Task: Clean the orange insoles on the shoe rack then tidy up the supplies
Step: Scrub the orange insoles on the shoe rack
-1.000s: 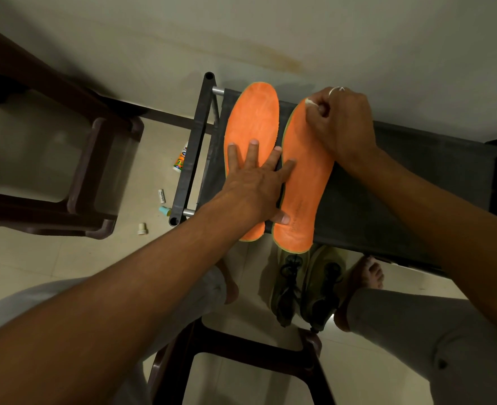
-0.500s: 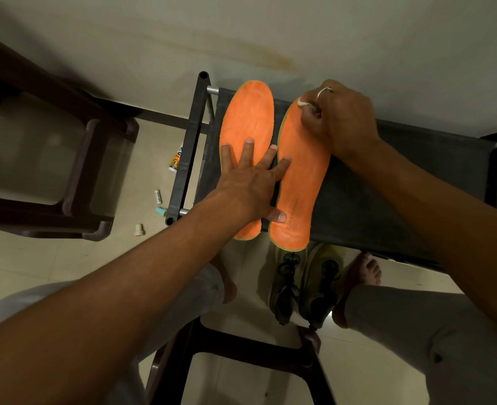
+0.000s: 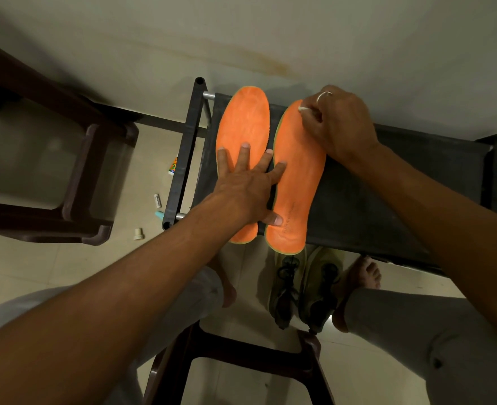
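Two orange insoles lie side by side on the dark fabric top of the shoe rack (image 3: 387,200). My left hand (image 3: 247,188) presses flat with fingers spread across both, its palm on the left insole (image 3: 241,124) and its thumb and little finger on the right insole (image 3: 297,182). My right hand (image 3: 338,124) is closed around a small white wad (image 3: 302,109) and holds it against the toe end of the right insole.
A pair of olive shoes (image 3: 303,287) stands on the floor below the rack, between my bare feet. Small tubes and a cap (image 3: 138,233) lie on the tiles left of the rack. Dark brown plastic stools stand at the left (image 3: 95,182) and beneath me (image 3: 241,358).
My right hand with the white wad has shifted slightly along the toe end of the right insole. My left hand stays pressed on both insoles.
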`<act>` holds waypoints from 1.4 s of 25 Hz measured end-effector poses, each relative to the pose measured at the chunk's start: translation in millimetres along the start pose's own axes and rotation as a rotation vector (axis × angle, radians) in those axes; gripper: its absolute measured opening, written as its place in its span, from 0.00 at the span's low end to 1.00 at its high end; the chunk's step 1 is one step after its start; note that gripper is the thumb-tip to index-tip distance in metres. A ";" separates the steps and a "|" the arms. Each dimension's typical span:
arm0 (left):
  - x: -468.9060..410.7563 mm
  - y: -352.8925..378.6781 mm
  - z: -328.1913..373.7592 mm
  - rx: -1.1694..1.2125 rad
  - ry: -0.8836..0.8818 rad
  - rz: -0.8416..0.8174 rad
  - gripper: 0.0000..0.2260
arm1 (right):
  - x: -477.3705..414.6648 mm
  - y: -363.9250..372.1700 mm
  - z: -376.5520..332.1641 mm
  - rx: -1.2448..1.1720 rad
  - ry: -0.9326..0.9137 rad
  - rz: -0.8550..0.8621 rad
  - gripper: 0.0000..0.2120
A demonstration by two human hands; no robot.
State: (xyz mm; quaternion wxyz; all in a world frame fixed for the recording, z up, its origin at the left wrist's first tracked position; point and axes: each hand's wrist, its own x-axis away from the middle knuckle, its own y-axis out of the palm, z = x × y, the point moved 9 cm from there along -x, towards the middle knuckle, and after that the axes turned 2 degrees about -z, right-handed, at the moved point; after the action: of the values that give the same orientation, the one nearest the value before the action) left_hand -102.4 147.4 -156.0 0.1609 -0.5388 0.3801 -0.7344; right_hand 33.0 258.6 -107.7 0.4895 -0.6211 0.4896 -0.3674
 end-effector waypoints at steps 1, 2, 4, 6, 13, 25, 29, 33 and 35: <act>-0.2 -0.1 0.0 -0.001 0.001 0.000 0.51 | -1.7 2.1 -4.0 -0.009 -0.032 -0.004 0.18; -0.2 0.0 -0.1 -0.001 0.001 0.000 0.51 | -3.4 4.1 -8.8 -0.019 -0.062 -0.010 0.19; -0.4 0.6 -0.1 0.003 0.001 -0.002 0.51 | -6.3 7.3 -19.0 -0.023 -0.107 -0.030 0.21; -0.7 1.8 0.2 0.011 0.002 0.002 0.51 | -8.5 9.1 -24.6 0.009 -0.124 -0.041 0.22; -1.4 1.6 1.7 0.007 -0.007 -0.001 0.51 | -5.7 -6.1 3.9 0.011 0.015 0.029 0.16; -2.2 1.2 -0.5 -0.001 -0.005 -0.008 0.52 | -4.4 -1.9 3.0 -0.047 -0.019 0.003 0.15; -1.4 1.6 0.9 -0.001 0.000 -0.004 0.51 | -7.6 1.4 -15.9 -0.065 -0.127 -0.048 0.17; -1.6 1.0 1.8 0.007 0.001 -0.006 0.51 | -8.4 -0.8 -9.4 0.024 -0.097 -0.003 0.19; -2.0 1.3 2.8 0.007 -0.003 -0.010 0.52 | -11.2 -3.3 3.0 0.028 -0.013 0.010 0.18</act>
State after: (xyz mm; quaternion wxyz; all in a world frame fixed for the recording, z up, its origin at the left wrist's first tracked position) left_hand -99.3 146.7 -157.9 0.1597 -0.5410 0.3748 -0.7357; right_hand 33.8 270.4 -105.0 0.5032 -0.6142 0.4840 -0.3677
